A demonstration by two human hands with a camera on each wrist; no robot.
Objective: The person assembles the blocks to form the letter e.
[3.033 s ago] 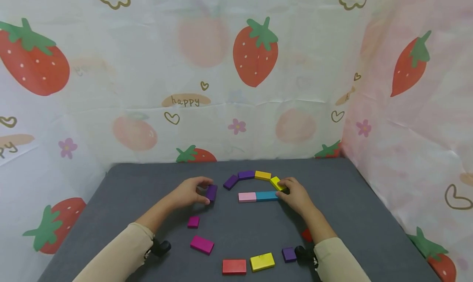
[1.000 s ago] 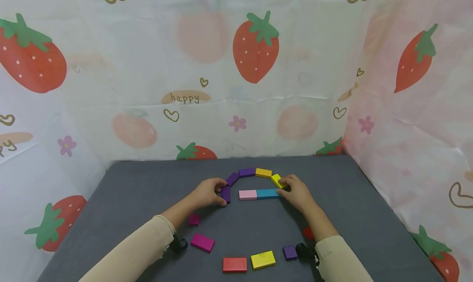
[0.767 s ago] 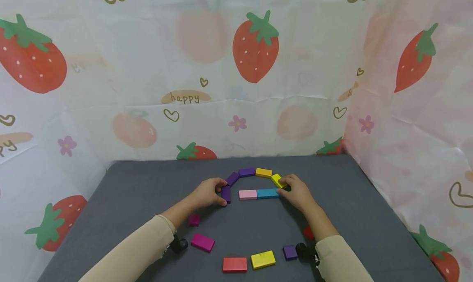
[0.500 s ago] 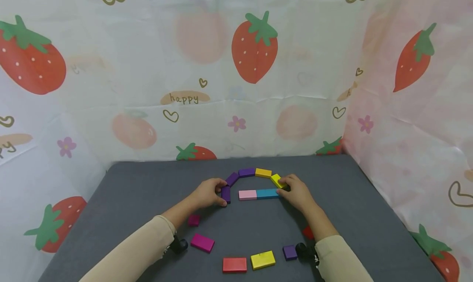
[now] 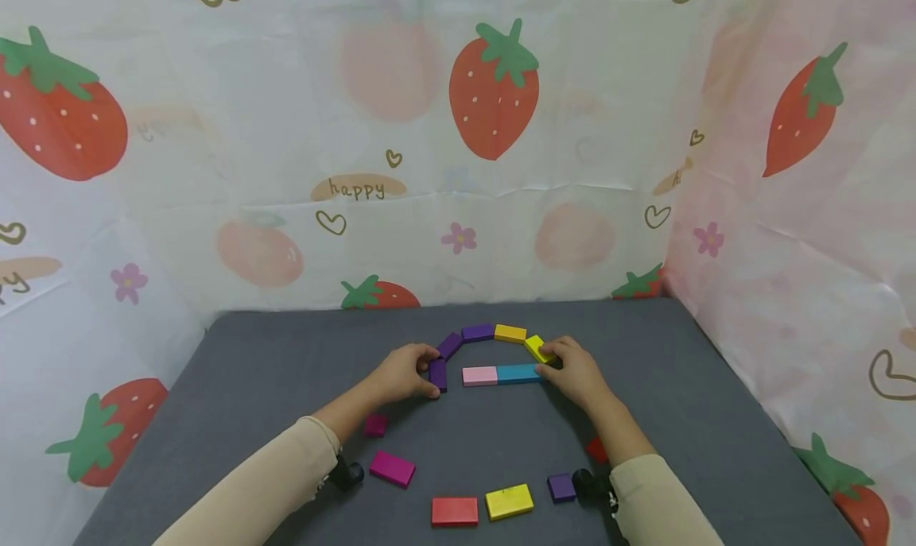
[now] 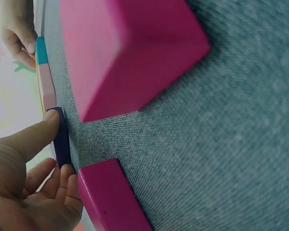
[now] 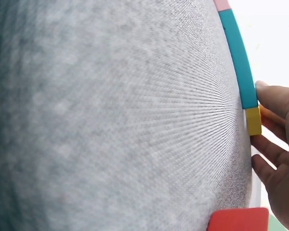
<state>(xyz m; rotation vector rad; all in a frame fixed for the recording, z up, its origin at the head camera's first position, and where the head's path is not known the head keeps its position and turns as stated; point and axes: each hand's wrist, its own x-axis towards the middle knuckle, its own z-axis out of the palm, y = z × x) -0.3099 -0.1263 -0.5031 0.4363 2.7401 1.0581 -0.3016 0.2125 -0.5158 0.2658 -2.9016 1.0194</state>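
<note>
On the grey tabletop, my left hand [image 5: 402, 373] pinches a dark purple block [image 5: 438, 376], thumb at its near end and fingers along the far side. Its far end meets a tilted purple block [image 5: 450, 345]. From there an arch runs through another purple block [image 5: 478, 333] and an orange-yellow block [image 5: 510, 334] to a bright yellow block [image 5: 535, 346]. My right hand [image 5: 575, 377] holds that yellow block, with the thumb right by the end of a blue block [image 5: 517, 373]. A pink block [image 5: 479, 377] adjoins the blue one inside the arch.
Nearer lie a small magenta block [image 5: 375, 426], a larger magenta block [image 5: 392, 469], a red block [image 5: 454, 512], a yellow block [image 5: 509, 501] and a small purple block [image 5: 561, 488]. Another red block [image 5: 596, 451] is partly hidden by the right forearm. Strawberry-print cloth [image 5: 494, 236] hangs behind.
Since three seconds ago, my left hand has moved right with the purple block and set it against the arch's left end. Over the last second both hands have stayed still.
</note>
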